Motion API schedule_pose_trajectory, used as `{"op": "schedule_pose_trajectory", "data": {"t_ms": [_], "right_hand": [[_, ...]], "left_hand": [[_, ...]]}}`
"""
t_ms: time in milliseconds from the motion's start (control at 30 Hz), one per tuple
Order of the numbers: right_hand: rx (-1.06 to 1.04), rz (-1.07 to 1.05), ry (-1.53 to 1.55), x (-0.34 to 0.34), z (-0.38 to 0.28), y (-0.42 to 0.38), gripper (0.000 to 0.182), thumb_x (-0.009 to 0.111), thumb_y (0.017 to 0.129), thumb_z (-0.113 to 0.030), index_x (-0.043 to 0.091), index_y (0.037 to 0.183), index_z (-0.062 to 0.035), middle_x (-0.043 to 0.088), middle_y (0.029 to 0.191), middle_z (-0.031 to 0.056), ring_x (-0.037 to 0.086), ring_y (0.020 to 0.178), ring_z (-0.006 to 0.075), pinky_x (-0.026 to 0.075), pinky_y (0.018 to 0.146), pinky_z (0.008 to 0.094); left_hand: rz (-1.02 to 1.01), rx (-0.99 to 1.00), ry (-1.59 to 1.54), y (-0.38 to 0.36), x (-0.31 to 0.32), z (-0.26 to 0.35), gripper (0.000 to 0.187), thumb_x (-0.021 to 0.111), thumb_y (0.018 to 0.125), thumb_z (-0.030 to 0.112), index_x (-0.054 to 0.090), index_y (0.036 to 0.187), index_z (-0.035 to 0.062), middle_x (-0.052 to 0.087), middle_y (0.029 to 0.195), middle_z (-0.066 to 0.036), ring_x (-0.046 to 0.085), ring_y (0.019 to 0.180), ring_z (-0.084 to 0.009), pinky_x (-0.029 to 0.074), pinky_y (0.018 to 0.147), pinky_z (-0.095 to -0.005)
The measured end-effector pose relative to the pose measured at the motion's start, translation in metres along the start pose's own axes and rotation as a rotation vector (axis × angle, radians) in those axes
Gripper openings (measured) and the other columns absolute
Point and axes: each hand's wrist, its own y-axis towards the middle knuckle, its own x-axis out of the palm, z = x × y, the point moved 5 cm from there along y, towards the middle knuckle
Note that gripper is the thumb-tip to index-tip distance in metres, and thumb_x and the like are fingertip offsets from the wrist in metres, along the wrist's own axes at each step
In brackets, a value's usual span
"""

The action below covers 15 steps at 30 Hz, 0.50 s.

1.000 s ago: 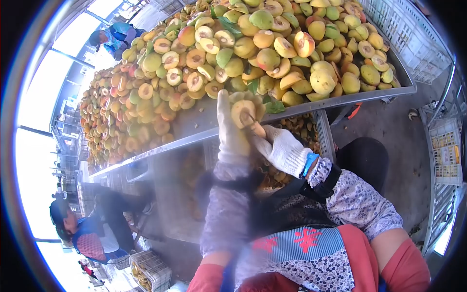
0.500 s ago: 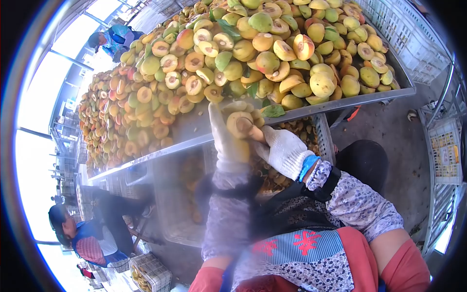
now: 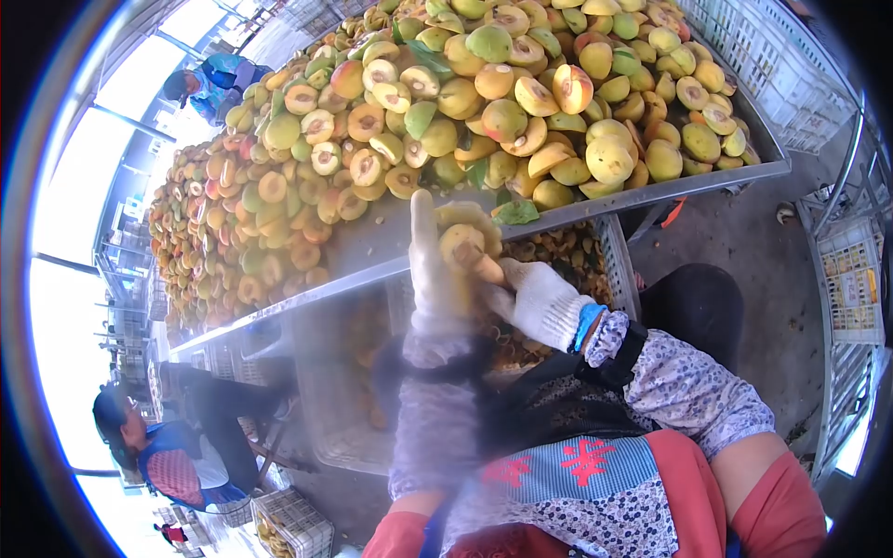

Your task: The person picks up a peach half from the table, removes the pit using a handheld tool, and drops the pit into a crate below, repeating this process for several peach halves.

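Observation:
My left hand (image 3: 433, 279), in a white glove, is closed around a halved peach (image 3: 459, 244), with the thumb pointing up. Its fingers curl behind the fruit. In my right hand (image 3: 544, 302), also gloved, is a short wooden-handled tool (image 3: 488, 271). The tool's end meets the cut face of the peach, and its working tip is hidden there. Both hands are over the near metal rim of the table (image 3: 651, 193). Just beyond them lies a big heap of halved peaches (image 3: 372, 121), some with stones showing, with a green leaf (image 3: 517, 212) at the edge.
Below the rim, a crate (image 3: 621, 265) holds cut fruit pieces. White plastic crates (image 3: 772, 74) are stacked at the far right, with another crate (image 3: 851, 284) nearer. One person (image 3: 177, 446) sits at the left; another person (image 3: 214, 84) is at the heap's far side.
The peach and my left hand have shifted slightly and the fruit's cut face is turned a little differently. The tool stays against it. The whole view has moved slightly.

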Motion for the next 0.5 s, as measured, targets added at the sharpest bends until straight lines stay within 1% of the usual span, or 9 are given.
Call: {"op": "schedule_pose_trajectory", "data": {"t_ms": [33,100,133,233,333,400,433,467,500], "right_hand": [[-0.001,0.000,0.001,0.001,0.001,0.001,0.034,0.055,0.098,-0.032,0.065,0.100,0.0006,0.066,0.091,0.0281,0.061,0.093,0.0476,0.049,0.078,0.0497],[-0.004,-0.052,-0.044,0.004,0.003,0.004,0.034,0.054,0.098,-0.033,0.065,0.102,-0.0002,0.066,0.090,0.0271,0.061,0.093,0.0473,0.050,0.079,0.0492],[-0.004,-0.052,-0.042,0.001,0.003,0.004,0.034,0.054,0.098,-0.033,0.065,0.102,-0.0002,0.066,0.090,0.0271,0.061,0.093,0.0473,0.050,0.079,0.0492],[-0.049,-0.146,-0.127,-0.005,0.000,0.003,0.035,0.053,0.098,-0.033,0.063,0.103,-0.0001,0.066,0.092,0.0265,0.060,0.093,0.0480,0.050,0.081,0.0493],[-0.150,-0.211,-0.176,-0.002,-0.001,0.000,0.042,0.051,0.100,-0.038,0.061,0.103,0.0017,0.067,0.088,0.0228,0.066,0.079,0.0408,0.052,0.073,0.0452],[0.304,-0.478,0.319,0.010,0.005,-0.012,0.046,0.049,0.101,-0.044,0.061,0.104,0.0003,0.066,0.079,0.0129,0.065,0.065,0.0267,0.052,0.059,0.0389],[0.416,-0.460,0.556,0.017,0.007,-0.019,0.048,0.046,0.101,-0.051,0.061,0.098,-0.0052,0.054,0.063,-0.0006,0.050,0.050,0.0126,0.041,0.043,0.0307],[0.414,-0.461,0.555,0.016,0.007,-0.019,0.048,0.046,0.101,-0.051,0.061,0.098,-0.0052,0.054,0.063,-0.0006,0.050,0.050,0.0126,0.041,0.043,0.0307],[0.479,-0.563,0.757,0.017,0.005,-0.023,0.051,0.048,0.098,-0.057,0.057,0.087,-0.0086,0.046,0.059,-0.0027,0.042,0.044,0.0092,0.035,0.039,0.0278]], "left_hand": [[0.000,0.000,0.001,0.000,0.004,-0.002,0.061,0.046,0.098,0.058,0.062,0.095,-0.0003,0.062,0.076,-0.013,0.061,0.061,-0.0227,0.050,0.048,-0.0273],[0.301,0.002,-0.148,-0.004,0.003,-0.005,0.064,0.048,0.098,0.058,0.063,0.098,-0.0038,0.062,0.073,-0.014,0.059,0.058,-0.0215,0.049,0.047,-0.0245],[0.302,0.001,-0.146,-0.004,-0.001,-0.003,0.064,0.048,0.098,0.058,0.063,0.098,-0.0038,0.062,0.073,-0.014,0.059,0.058,-0.0215,0.049,0.047,-0.0245],[0.105,0.012,0.112,0.001,-0.006,0.001,0.065,0.049,0.098,0.058,0.062,0.098,-0.0066,0.062,0.071,-0.017,0.058,0.056,-0.0212,0.050,0.049,-0.0269],[-0.018,0.109,0.314,0.002,-0.001,0.000,0.065,0.049,0.098,0.056,0.061,0.098,-0.0074,0.063,0.071,-0.018,0.059,0.057,-0.0214,0.051,0.051,-0.0308],[0.136,-0.056,0.049,-0.001,0.001,-0.003,0.064,0.049,0.099,0.056,0.061,0.096,-0.0071,0.064,0.071,-0.018,0.060,0.057,-0.0226,0.051,0.053,-0.0337],[0.135,-0.067,-0.021,0.000,-0.001,-0.007,0.059,0.049,0.099,0.055,0.061,0.094,-0.0025,0.062,0.070,-0.015,0.061,0.059,-0.0250,0.051,0.054,-0.0349],[0.136,-0.065,-0.020,0.000,-0.002,-0.011,0.059,0.049,0.099,0.055,0.061,0.094,-0.0025,0.062,0.070,-0.015,0.061,0.059,-0.0250,0.051,0.054,-0.0349],[0.104,0.009,-0.140,0.000,-0.001,-0.013,0.056,0.049,0.099,0.054,0.061,0.093,0.0000,0.060,0.069,-0.013,0.061,0.060,-0.0259,0.051,0.055,-0.0359]]}}
